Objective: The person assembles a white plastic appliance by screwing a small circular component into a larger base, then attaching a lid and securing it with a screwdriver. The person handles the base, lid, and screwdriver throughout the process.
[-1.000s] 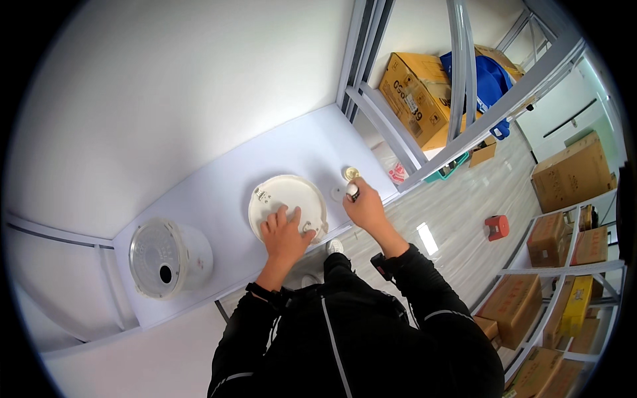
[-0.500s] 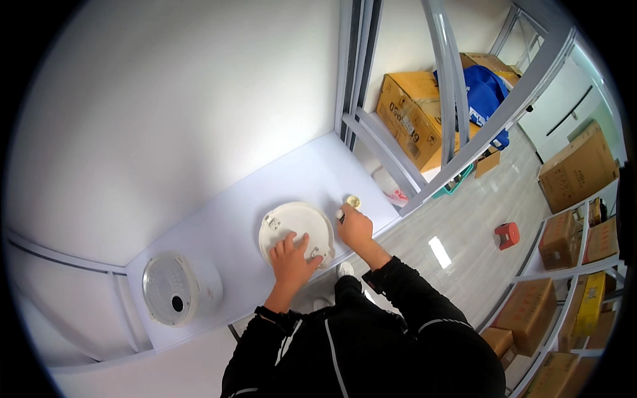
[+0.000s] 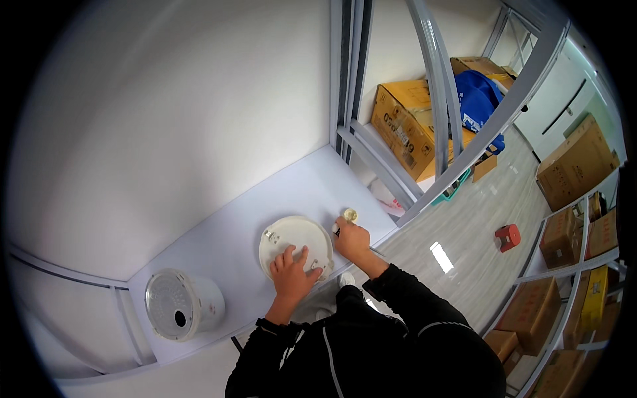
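A round cream-white disc (image 3: 292,229), like a ceiling-lamp base with small metal clips, lies flat on the white table (image 3: 232,229). My left hand (image 3: 292,273) rests on its near part with the fingers spread. Just right of the disc, my right hand (image 3: 353,240) is closed around a small object (image 3: 336,229) with a white end and a dark part. Most of that object is hidden in the fist, so its kind cannot be told. Beyond the right knuckles sits a small round yellowish piece (image 3: 350,215).
A white bucket (image 3: 211,304) with a dark round hole in its lid stands at the table's left end. Metal frame posts (image 3: 348,73) rise behind the right end. Cardboard boxes (image 3: 403,129), a blue bag (image 3: 478,99) and a red stool (image 3: 507,237) are farther right.
The view has shifted slightly, so the table sits lower in the picture. My right hand has turned a little over the small object; my left hand stays on the disc.
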The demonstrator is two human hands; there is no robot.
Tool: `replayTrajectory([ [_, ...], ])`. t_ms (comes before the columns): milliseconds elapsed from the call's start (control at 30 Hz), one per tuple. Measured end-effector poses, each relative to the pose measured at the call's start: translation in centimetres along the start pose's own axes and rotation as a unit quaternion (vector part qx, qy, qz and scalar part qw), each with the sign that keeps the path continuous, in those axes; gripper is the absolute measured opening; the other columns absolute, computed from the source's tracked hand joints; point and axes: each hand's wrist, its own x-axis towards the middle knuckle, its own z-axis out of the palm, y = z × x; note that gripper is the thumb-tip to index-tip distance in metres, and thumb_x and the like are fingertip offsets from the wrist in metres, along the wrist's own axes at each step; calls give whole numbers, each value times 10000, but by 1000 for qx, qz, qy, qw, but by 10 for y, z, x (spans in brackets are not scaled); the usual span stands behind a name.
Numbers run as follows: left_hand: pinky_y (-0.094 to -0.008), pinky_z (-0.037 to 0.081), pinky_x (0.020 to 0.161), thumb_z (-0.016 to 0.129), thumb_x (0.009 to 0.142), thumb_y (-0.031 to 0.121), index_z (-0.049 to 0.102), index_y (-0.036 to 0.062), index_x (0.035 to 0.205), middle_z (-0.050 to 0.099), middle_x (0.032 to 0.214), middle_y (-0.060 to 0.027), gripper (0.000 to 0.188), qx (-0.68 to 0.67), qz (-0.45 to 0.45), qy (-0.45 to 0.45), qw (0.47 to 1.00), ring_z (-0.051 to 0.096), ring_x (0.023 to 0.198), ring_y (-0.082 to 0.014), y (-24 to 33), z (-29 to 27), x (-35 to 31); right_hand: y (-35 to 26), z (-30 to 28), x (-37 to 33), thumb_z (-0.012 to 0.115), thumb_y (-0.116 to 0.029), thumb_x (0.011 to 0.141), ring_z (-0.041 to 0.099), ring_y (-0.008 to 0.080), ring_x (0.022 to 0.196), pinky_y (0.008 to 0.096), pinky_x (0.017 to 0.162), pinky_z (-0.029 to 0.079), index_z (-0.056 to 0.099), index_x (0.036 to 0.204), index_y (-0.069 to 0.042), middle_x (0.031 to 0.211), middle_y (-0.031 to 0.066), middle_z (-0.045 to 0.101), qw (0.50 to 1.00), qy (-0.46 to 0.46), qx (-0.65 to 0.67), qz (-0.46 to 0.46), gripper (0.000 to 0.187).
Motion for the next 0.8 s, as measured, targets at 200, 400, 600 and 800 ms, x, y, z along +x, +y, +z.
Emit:
replayTrajectory([
  [200,-511,317,1124,804,821,523,697,156,1420,513,1476,-117,710,-1,10,12,1000,456,1293,-348,-1,1,-1,-1,5,5,730,-210,883,744,398,722,522,640,585,654,1106,-111,806,176,744,1000,-6,-15,5,256],
  [400,-506,356,1082,808,811,517,670,157,1454,513,1470,-127,750,7,7,19,1000,465,1283,-349,-4,2,-5,-19,-21,3,667,-132,885,746,399,775,527,670,586,645,1085,-111,895,179,751,999,-41,6,25,202],
  [600,-495,385,1043,805,813,512,651,158,1476,507,1478,-133,767,-6,-16,-5,1000,469,1279,-355,-5,3,-3,-42,-62,-13,784,-208,866,718,416,802,512,702,568,668,1090,-152,812,143,737,990,-52,121,-51,258],
  [800,-489,382,1014,815,826,500,629,170,1489,498,1501,-131,764,10,15,34,999,470,1278,-354,-6,9,-10,-56,-76,-27,785,-170,843,717,389,795,490,687,565,672,1070,-145,832,121,738,977,-105,127,-134,255],
])
